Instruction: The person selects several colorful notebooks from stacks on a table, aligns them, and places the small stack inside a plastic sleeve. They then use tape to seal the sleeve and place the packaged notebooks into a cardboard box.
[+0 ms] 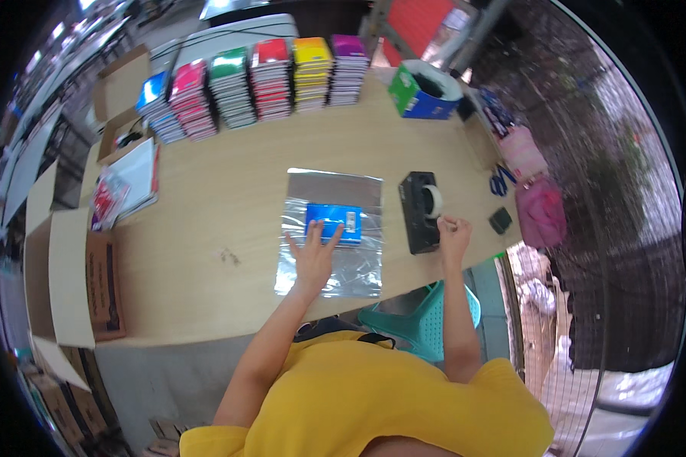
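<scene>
A clear plastic bag (301, 270) lies flat on the table in front of me. On top of it sits a small blue notebook (335, 213) with a white label near its right end. My left hand (312, 255) presses on the notebook's lower left part, fingers spread. To the right stands a black tape dispenser (418, 221) with a roll of whitish tape (432, 201). My right hand (454, 234) is beside the dispenser, just below the roll, thumb and fingers pinched together. Whatever is between those fingertips is too small to make out.
Several notebook stacks, including a red stack (271, 80), line the table's (198, 206) far side. A green-and-blue box (425, 91) stands far right, above blue scissors (501, 181) and a pink bag (541, 213). An open carton (72, 274) is left; a turquoise stool (427, 324) is below.
</scene>
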{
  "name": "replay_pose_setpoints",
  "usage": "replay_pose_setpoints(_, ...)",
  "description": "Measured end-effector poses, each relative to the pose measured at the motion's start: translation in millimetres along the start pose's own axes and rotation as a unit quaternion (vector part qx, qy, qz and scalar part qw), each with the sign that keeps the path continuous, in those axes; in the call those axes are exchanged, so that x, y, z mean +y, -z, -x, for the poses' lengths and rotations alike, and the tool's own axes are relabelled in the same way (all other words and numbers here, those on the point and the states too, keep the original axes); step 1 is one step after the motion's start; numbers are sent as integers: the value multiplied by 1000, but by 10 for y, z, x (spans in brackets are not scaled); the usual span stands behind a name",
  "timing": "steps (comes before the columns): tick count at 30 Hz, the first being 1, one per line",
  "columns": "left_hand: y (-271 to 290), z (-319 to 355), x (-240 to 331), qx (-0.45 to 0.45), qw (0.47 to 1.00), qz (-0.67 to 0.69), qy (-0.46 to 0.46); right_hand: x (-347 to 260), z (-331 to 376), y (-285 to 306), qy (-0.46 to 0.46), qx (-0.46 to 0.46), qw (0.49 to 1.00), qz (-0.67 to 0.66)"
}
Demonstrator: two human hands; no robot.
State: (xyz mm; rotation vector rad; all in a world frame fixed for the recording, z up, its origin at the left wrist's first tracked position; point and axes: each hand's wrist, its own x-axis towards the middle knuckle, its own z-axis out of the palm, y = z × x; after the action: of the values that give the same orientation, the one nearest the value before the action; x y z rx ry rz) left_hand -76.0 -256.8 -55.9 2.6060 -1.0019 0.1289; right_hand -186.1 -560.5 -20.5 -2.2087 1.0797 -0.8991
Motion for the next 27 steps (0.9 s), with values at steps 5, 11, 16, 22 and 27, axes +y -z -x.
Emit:
replay_pose_setpoints(5,91,-70,110,-10,1000,22,-11,714,-379,129,-337,-271,879,-200)
replay_pose_setpoints(11,88,-60,103,14,1000,11,-10,616,-147,308,-151,-206,937,-240)
replay_pose_setpoints(16,103,-15,49,-5,1000,12,14,563,400,390,-332,-199,882,-269)
replay_pose_setpoints(22,3,-30,84,23,999,36,12,401,909,-392,-476,-239,614,-583)
replay_pose_setpoints(27,32,21,49,28,997,61,38,-1146,420,-677,-31,-497,793,-349)
